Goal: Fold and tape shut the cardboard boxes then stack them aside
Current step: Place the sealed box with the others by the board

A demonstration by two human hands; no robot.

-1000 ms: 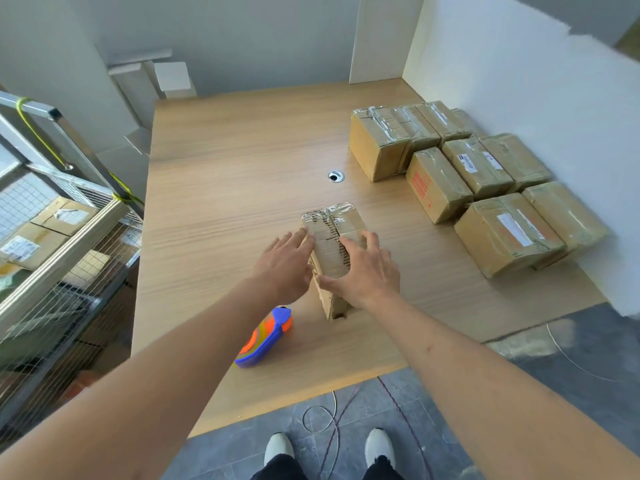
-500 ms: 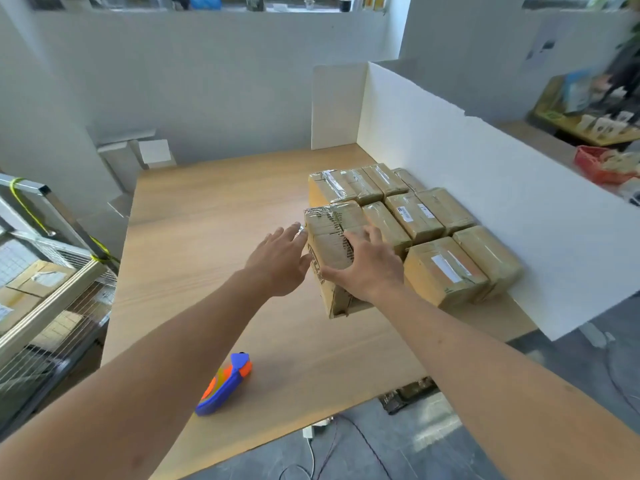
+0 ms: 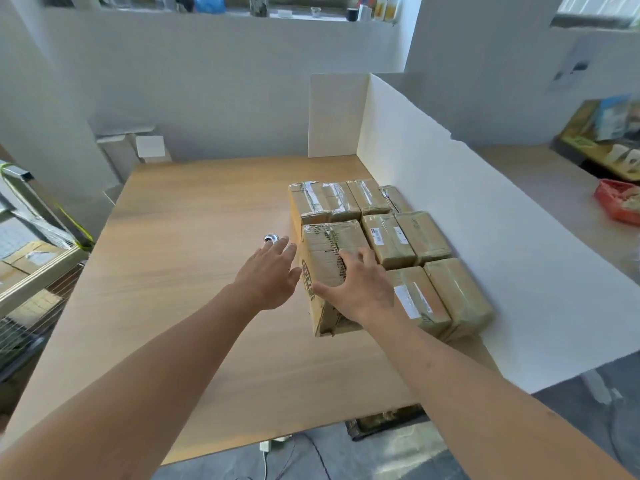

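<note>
One cardboard box point(image 3: 329, 268) is seen in the head view, taped over its top, with its long axis running from the near edge of the worktop point(image 3: 194, 271) toward the far edge. The near end of the box is raised a little and shows an open gap under its flap; whether the far end touches the wood cannot be told. The box is held just beside the group of taped boxes point(image 3: 398, 237), at their left side, and these are set in rows against the white board point(image 3: 485, 258) along the right edge of the worktop. Their long axes point the same way, toward the far edge.

The right hand point(image 3: 360, 289) is laid on top of the box, with the fingers spread over the tape and the thumb bent down the left side, so the box is gripped. The left hand point(image 3: 270, 275) is kept flat with straight fingers, its fingertips close to the left face of the box; contact cannot be confirmed. A small metal ring point(image 3: 271, 238) is set in the worktop just beyond the left fingertips.

At the left edge of the view a wire rack point(image 3: 38, 271) is seen, and flat cartons are kept in it.
</note>
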